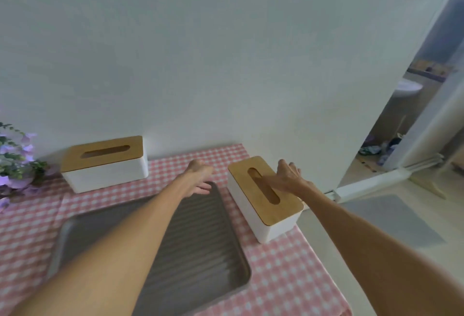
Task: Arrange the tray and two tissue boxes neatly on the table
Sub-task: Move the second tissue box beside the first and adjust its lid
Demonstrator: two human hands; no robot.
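Note:
A grey ribbed tray [200, 248] lies in the middle of the table on a pink checked cloth. One white tissue box with a wooden lid [105, 163] stands at the back left against the wall. A second such box [263, 197] sits at an angle near the table's right edge. My left hand [198, 180] hovers over the tray's far edge, fingers apart, holding nothing. My right hand [287, 176] rests flat on the far right part of the second box's lid, fingers spread.
Purple artificial flowers [15, 162] stand at the far left of the table. The white wall runs right behind the table. To the right is the table's edge, then open floor with a grey mat [391, 220] and a doorway.

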